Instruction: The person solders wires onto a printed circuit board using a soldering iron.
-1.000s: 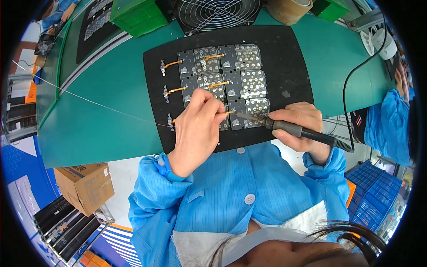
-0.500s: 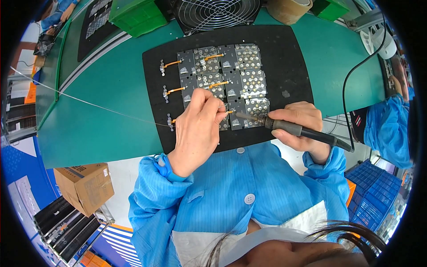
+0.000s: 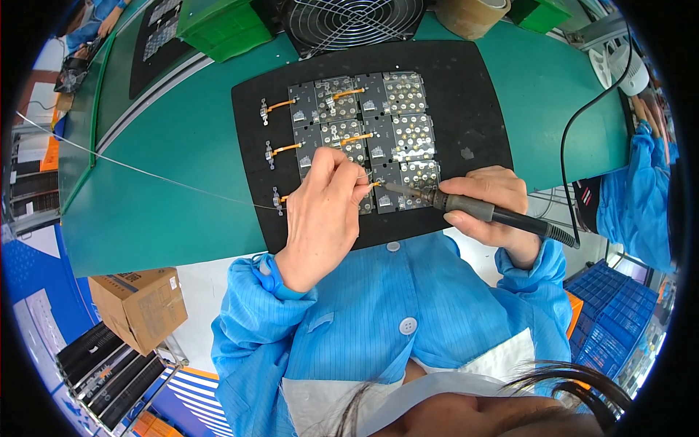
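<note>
Co-worker's arm [image 3: 644, 197] shifted, soldering iron [image 3: 475, 208] slanting, tip [image 3: 390, 187] leftward, right grip [image 3: 502, 193] clasping it

1. The left hand [image 3: 324, 200] hid most of the lower-left circuit board [image 3: 366, 205].
2. It also covered part of the thin wire [image 3: 156, 172].
3. Contact between the soldering iron [image 3: 472, 207] and the orange strip [image 3: 376, 184] was too small to tell.
4. The top edge cut off the fan [image 3: 354, 28] and the tape roll [image 3: 472, 20].
</note>
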Motion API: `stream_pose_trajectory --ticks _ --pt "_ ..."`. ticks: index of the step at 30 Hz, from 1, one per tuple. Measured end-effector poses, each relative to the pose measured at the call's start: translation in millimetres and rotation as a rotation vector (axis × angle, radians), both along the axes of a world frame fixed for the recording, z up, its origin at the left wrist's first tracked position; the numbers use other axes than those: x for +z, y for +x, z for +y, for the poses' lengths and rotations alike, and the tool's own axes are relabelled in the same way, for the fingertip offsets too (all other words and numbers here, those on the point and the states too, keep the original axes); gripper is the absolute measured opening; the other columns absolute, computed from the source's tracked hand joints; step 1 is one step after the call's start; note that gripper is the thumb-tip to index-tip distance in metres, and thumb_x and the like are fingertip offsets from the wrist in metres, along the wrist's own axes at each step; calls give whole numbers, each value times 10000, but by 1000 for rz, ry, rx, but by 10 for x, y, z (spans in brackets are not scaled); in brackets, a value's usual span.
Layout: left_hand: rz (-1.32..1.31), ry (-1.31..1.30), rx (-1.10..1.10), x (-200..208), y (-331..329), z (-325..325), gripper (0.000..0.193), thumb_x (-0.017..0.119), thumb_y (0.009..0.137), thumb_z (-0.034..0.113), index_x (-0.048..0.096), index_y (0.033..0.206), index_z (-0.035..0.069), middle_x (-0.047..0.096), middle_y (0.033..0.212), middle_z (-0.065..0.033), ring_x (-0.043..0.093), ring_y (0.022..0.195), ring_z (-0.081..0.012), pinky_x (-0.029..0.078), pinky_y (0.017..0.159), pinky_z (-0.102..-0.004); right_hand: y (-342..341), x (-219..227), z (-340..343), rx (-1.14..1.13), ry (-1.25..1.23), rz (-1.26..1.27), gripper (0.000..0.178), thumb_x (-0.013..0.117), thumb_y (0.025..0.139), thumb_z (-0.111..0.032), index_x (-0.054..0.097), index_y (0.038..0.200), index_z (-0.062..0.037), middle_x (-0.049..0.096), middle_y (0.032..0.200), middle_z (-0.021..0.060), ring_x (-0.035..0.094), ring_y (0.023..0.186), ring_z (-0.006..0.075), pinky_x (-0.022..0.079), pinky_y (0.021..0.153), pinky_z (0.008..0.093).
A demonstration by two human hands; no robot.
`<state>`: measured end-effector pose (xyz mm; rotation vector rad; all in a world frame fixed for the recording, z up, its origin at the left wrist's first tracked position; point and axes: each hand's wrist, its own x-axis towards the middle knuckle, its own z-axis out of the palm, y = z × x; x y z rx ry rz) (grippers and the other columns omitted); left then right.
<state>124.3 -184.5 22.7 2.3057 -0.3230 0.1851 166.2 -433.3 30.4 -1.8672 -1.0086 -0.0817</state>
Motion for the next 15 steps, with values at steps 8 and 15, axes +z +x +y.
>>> stream_pose_trajectory --ticks 8,15 --pt "10 3 5 -1 -3 8 144 645 796 -49 575 909 6 508 927 -104 604 725 -268 483 608 -349 5 -18 10 6 12 12 312 771 760 -188 681 967 28 652 651 117 640 516 213 471 471 281" --pt "15 8 5 -8 -26 -11 143 647 797 -43 577 911 8 511 930 -104 607 729 -268 483 609 -350 -25 -21 -4 -3 11 11 311 771 762 -190 681 967 26 645 635 116 637 507 215 468 467 282"
